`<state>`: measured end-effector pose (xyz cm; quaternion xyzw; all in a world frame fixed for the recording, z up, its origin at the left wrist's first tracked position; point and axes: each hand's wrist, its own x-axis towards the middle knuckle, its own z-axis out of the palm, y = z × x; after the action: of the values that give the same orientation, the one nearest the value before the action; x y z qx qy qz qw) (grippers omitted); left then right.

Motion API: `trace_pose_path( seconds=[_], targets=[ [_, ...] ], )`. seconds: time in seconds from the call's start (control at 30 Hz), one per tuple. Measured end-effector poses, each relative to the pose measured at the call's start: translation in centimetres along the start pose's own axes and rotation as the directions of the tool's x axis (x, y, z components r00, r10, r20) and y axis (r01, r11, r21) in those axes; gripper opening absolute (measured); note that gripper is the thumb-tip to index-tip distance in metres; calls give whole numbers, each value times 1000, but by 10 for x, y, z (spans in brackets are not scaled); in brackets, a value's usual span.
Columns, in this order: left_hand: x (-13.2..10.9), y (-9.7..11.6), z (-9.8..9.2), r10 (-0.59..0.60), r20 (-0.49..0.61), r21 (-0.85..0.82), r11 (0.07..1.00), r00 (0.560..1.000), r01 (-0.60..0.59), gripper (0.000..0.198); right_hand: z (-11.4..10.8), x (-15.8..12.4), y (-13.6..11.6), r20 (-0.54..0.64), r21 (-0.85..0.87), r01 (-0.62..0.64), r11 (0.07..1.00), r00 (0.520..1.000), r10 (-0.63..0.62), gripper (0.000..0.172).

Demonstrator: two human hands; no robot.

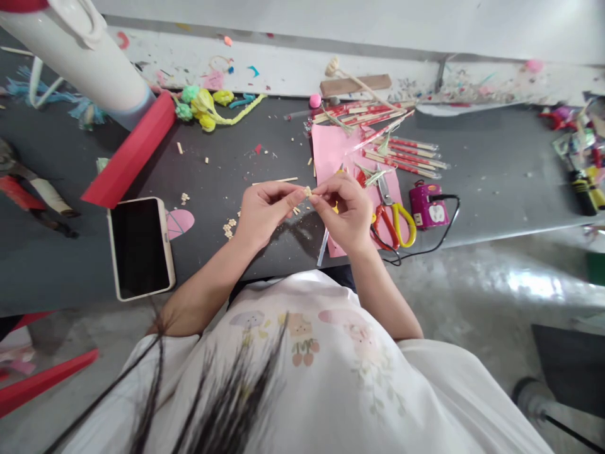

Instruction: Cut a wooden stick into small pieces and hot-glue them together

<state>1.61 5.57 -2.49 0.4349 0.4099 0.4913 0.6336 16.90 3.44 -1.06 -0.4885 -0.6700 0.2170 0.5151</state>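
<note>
Over the dark grey table (pixel 217 167), my left hand (pixel 265 214) and my right hand (pixel 345 211) meet fingertip to fingertip. Both pinch a small pale cluster of wood-coloured bits (pixel 308 192); its exact make is too small to tell. Below my left hand lies a little heap of similar pale pieces (pixel 229 228). A few short stick pieces (pixel 296 210) rest under my fingers, and a thin stick (pixel 276 181) lies just beyond them. A pink sheet (pixel 326 148) reaches partly beneath my right hand, beside red-and-yellow scissors (pixel 394 217).
A phone (pixel 140 249), a red bar-shaped piece (pixel 132 151), pliers (pixel 33 189) and a large white bottle (pixel 89 57) stand or lie leftward. Wrapped sticks (pixel 401 154) spread at the back right. A purple box (pixel 429 207) with a black cable sits near the front edge.
</note>
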Motion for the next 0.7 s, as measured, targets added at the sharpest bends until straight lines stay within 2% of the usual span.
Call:
trace_pose_path(
  seconds=[0.1, 0.27, 0.53, 0.7],
  targets=[
    [0, 3, 0, -51, 20, 4, 999, 998, 51, 29, -4, 1, 1, 5, -31, 26, 999, 1000, -26, 9],
    [0, 6, 1, -83, 42, 16, 996, 996, 83, 29, -9, 1, 2, 83, -90, 78, 993, 994, -70, 12],
    [0, 10, 1, -160, 72, -30, 986, 984, 163, 34, -11, 0, 1, 161, -71, 111, 991, 982, -99, 13],
    [2, 8, 0, -126, 25, 3, 992, 992, 126, 31, -11, -1, 2, 163, -29, 95, 995, 983, -89, 11]
  ],
)
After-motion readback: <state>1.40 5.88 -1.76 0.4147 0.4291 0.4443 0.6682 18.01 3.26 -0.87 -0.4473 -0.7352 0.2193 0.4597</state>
